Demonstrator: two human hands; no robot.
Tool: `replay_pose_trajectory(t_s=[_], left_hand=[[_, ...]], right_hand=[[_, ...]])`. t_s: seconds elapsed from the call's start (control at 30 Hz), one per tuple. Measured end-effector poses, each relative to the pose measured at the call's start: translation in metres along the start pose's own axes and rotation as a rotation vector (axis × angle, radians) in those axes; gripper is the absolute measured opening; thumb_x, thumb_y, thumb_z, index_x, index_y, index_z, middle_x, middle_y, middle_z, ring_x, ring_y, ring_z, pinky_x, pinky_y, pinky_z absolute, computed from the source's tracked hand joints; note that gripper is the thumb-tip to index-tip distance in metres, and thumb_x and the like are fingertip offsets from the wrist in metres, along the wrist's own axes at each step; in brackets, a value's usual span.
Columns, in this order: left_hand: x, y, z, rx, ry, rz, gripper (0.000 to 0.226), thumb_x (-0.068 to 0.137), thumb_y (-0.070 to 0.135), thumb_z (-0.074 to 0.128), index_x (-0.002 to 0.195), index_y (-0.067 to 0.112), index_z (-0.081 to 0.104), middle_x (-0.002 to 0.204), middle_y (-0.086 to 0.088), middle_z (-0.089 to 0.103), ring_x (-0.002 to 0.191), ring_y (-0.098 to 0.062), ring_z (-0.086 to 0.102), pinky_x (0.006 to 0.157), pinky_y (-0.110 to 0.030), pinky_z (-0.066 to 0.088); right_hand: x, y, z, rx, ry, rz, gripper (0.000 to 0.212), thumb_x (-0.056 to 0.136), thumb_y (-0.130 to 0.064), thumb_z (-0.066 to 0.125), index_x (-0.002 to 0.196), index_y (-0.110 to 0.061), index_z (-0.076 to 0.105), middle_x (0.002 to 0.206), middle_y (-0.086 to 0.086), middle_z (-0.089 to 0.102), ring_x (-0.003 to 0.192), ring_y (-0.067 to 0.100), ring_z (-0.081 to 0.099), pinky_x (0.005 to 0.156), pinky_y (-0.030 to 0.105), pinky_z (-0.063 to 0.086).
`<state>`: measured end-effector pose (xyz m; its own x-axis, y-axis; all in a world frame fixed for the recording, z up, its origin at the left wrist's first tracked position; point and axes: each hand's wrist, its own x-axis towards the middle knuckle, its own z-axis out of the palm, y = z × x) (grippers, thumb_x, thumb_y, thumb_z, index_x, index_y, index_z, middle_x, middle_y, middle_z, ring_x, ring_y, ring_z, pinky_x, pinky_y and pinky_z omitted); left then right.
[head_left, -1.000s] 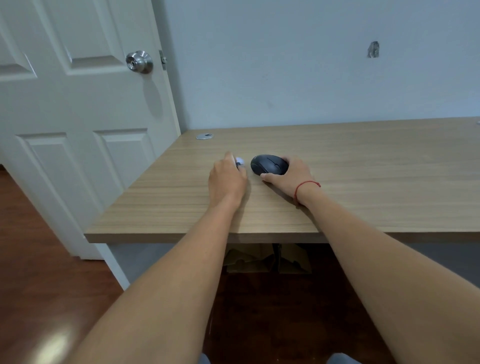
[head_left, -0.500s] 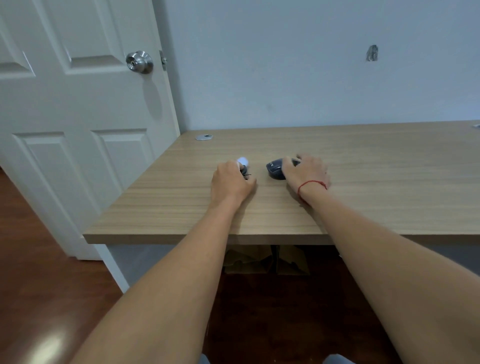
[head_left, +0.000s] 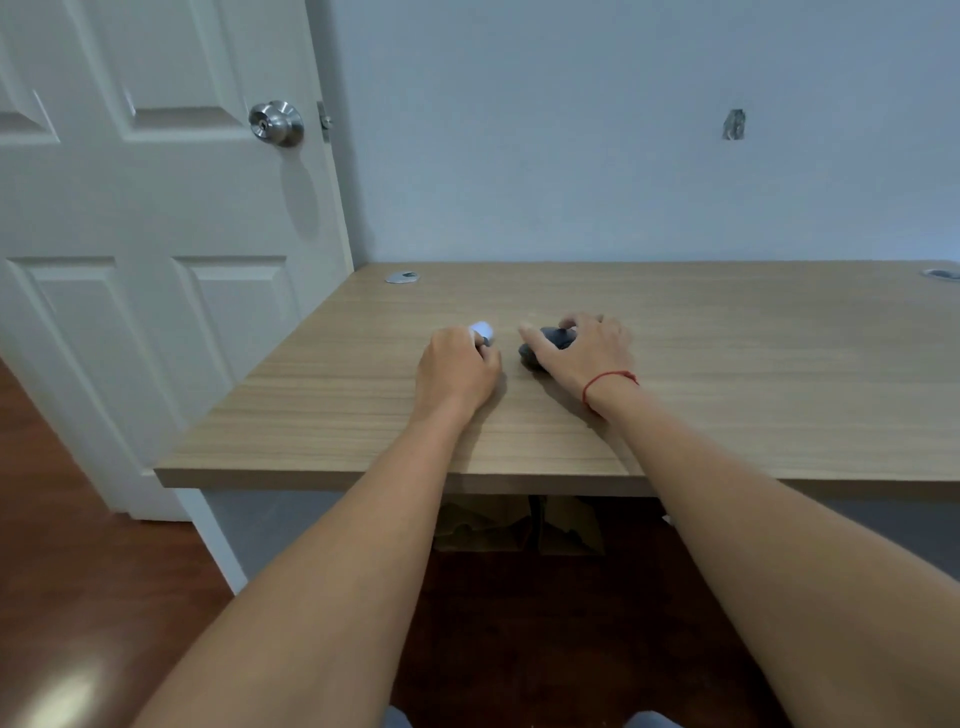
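A white panelled door (head_left: 156, 260) with a steel knob (head_left: 276, 122) stands left of a pale wall (head_left: 571, 130). Against that wall sits a wood-grain desk (head_left: 727, 405). On it, the right hand (head_left: 582, 349), a red string round its wrist, curls over a dark grey computer mouse (head_left: 551, 339), rounded, matte and mostly covered. Just left, apart from the mouse, the left hand (head_left: 457, 369) closes round a small object (head_left: 482, 330) with a pale bluish-white tip and dark base poking past the fingers.
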<state>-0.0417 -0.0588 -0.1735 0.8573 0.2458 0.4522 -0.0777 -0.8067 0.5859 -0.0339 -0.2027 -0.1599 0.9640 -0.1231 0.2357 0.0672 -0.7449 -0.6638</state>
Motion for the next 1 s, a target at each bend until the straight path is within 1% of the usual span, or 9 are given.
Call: replay_pose_trajectory(t_s=[0.17,0.27,0.37,0.6,0.7,0.77,0.83,0.9,1.0], left_hand=[[0.002,-0.001,0.003,0.013,-0.004,0.023,0.024,0.079,0.014,0.049,0.065,0.000,0.062,0.053,-0.011,0.047,0.057,-0.032,0.045,0.049,-0.031,0.034],[0.010,-0.003,0.007,0.034,-0.032,0.038,0.024,0.080,0.013,0.048,0.066,-0.003,0.060,0.049,-0.007,0.038,0.055,-0.030,0.040,0.043,-0.030,0.025],[0.022,-0.004,0.013,0.038,-0.050,0.026,0.022,0.080,0.011,0.048,0.064,-0.002,0.057,0.048,-0.006,0.032,0.057,-0.029,0.036,0.042,-0.031,0.023],[0.037,-0.004,0.022,0.025,-0.038,0.009,0.024,0.083,0.015,0.049,0.063,0.003,0.057,0.059,-0.009,0.048,0.063,-0.031,0.045,0.054,-0.029,0.030],[0.030,-0.002,0.018,-0.015,0.009,0.055,0.029,0.087,0.023,0.053,0.061,0.020,0.042,0.074,-0.005,0.052,0.072,-0.025,0.045,0.060,-0.029,0.036],[0.023,-0.002,0.014,-0.033,0.045,0.048,0.022,0.087,0.031,0.054,0.072,0.016,0.048,0.085,-0.008,0.059,0.080,-0.028,0.053,0.062,-0.030,0.037],[0.012,-0.003,0.009,-0.019,0.014,-0.022,0.026,0.083,0.035,0.057,0.091,0.010,0.058,0.101,-0.010,0.063,0.095,-0.030,0.059,0.067,-0.029,0.038],[0.001,-0.003,0.004,0.027,-0.042,-0.089,0.039,0.080,0.038,0.058,0.106,0.009,0.059,0.113,-0.010,0.062,0.106,-0.030,0.059,0.076,-0.031,0.043],[-0.018,0.000,-0.008,0.159,-0.143,-0.111,0.049,0.082,0.047,0.053,0.108,0.005,0.060,0.121,-0.014,0.060,0.116,-0.031,0.053,0.099,-0.038,0.040]], right_hand=[[0.004,-0.001,0.007,-0.004,-0.024,-0.049,0.053,0.076,-0.048,0.063,0.119,-0.017,0.055,0.124,0.009,0.055,0.121,0.028,0.046,0.094,0.036,0.041],[0.007,-0.003,0.012,0.083,-0.010,-0.094,0.018,0.076,-0.035,0.060,0.080,-0.019,0.054,0.091,0.003,0.058,0.090,0.026,0.052,0.066,0.027,0.037],[0.013,-0.005,0.017,0.134,-0.005,-0.087,0.024,0.078,-0.029,0.058,0.064,-0.018,0.042,0.079,0.003,0.052,0.075,0.024,0.047,0.053,0.021,0.029],[0.029,-0.005,0.024,0.157,-0.032,-0.078,0.021,0.080,-0.032,0.055,0.067,-0.022,0.042,0.095,0.007,0.053,0.084,0.025,0.048,0.072,0.028,0.034],[0.023,-0.004,0.020,0.213,-0.032,-0.094,0.045,0.076,-0.042,0.053,0.112,-0.016,0.055,0.120,0.007,0.058,0.105,0.026,0.056,0.094,0.035,0.044],[0.013,-0.004,0.010,0.289,-0.034,-0.052,0.041,0.084,-0.037,0.054,0.120,-0.017,0.053,0.113,0.001,0.055,0.100,0.020,0.053,0.089,0.028,0.040],[0.001,0.000,0.000,0.264,-0.059,-0.032,0.009,0.089,-0.031,0.050,0.090,-0.023,0.053,0.091,-0.003,0.051,0.084,0.016,0.049,0.072,0.024,0.037],[-0.008,0.003,-0.006,0.163,-0.068,-0.063,0.018,0.089,-0.030,0.046,0.073,-0.022,0.050,0.082,0.001,0.054,0.082,0.023,0.053,0.062,0.027,0.035],[-0.023,0.006,-0.011,0.025,-0.109,-0.043,0.034,0.090,-0.030,0.046,0.110,-0.007,0.061,0.118,0.018,0.061,0.110,0.034,0.055,0.087,0.034,0.042]])
